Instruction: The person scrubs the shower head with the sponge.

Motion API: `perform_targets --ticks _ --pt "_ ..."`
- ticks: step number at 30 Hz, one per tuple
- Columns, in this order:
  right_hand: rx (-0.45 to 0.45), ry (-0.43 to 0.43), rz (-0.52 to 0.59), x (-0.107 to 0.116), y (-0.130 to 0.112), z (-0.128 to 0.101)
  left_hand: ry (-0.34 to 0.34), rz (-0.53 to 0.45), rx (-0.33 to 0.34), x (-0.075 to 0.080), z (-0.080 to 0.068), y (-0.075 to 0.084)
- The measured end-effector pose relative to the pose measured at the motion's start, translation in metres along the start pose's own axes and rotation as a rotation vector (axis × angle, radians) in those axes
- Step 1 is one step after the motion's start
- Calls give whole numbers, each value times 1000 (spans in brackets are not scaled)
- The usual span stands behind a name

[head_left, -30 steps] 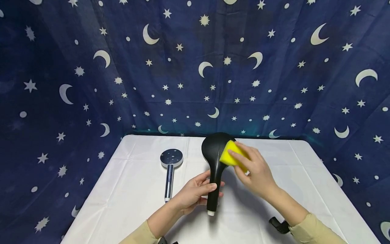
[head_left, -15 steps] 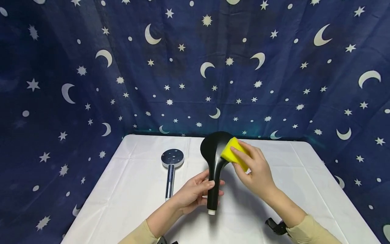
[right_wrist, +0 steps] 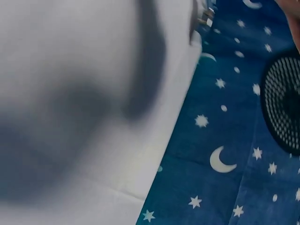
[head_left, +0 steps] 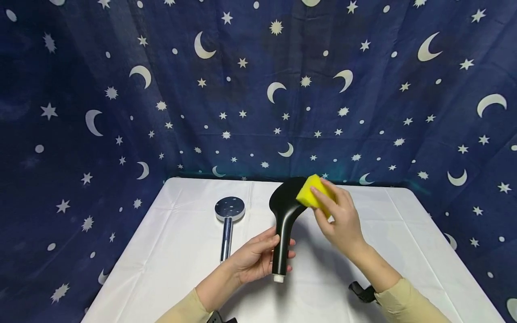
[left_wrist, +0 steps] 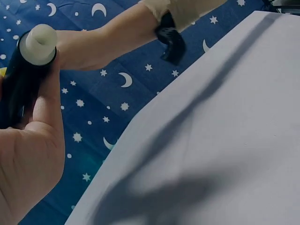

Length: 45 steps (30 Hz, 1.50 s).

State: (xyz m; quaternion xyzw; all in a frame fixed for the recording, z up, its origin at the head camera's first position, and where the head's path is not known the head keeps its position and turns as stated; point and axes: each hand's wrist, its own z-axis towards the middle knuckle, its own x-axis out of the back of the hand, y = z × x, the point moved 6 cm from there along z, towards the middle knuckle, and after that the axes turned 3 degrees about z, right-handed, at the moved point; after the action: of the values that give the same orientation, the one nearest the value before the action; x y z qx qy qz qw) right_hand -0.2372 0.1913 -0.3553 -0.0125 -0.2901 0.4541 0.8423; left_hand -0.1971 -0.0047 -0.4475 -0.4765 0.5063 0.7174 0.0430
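A black hand shower (head_left: 287,202) is held up above the table, its smooth back toward the head view. My left hand (head_left: 254,258) grips its handle, thumb on the near side. In the left wrist view, the handle's white threaded end (left_wrist: 40,44) points at the camera. Between thumb and fingers my right hand (head_left: 341,217) pinches a yellow sponge (head_left: 315,195), which lies against the right edge of the shower's head. The perforated spray face (right_wrist: 283,103) shows at the right border of the right wrist view, where the sponge is out of sight.
A smaller chrome hand shower (head_left: 229,208) lies on the white-covered table (head_left: 181,251), left of my hands. A dark blue curtain (head_left: 242,89) with moons and stars hangs behind and at both sides. A black strap device (head_left: 361,291) sits at the right wrist.
The black shower has turned in my left hand, its head leaning more to the right. My right hand has carried the sponge slightly upward along the head's right edge.
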Motion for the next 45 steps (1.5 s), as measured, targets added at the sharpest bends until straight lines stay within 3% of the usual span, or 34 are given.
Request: perform_targets --ticks 4,6,8,13,15,17,22,26,29,33,37,40,42,45 --pt "-322 -41 54 0 27 7 -4 1 9 2 -2 -1" --pt "-394 -55 81 -1 30 5 -7 3 12 2 -2 -2" --pt "-366 -56 96 0 23 1 -14 9 9 2 -3 -2" --pt "-75 -36 91 4 -8 -6 -8 40 14 4 -4 1" --pt "-35 -27 104 6 -10 -5 11 75 25 7 -5 2" --pt "-87 -32 114 8 -5 -2 25 125 37 9 -6 2" --pt "-345 -101 121 12 19 7 50 319 75 15 -7 4" --pt "-512 -201 132 13 34 12 67 528 79 18 -8 8" --pt "-605 -252 129 13 43 13 94 717 42 18 -7 14" --pt "-647 -264 125 13 45 16 197 1087 -20 15 -8 24" --pt "-619 -224 120 14 40 21 346 1610 -110 7 -11 34" --pt "-553 -184 96 16 32 25 443 1934 -215 -2 -12 39" --pt "-487 -152 68 18 24 29 489 2058 -280 -6 -13 41" --pt "-353 -106 -3 18 9 32 540 2139 -355 -9 -14 42"
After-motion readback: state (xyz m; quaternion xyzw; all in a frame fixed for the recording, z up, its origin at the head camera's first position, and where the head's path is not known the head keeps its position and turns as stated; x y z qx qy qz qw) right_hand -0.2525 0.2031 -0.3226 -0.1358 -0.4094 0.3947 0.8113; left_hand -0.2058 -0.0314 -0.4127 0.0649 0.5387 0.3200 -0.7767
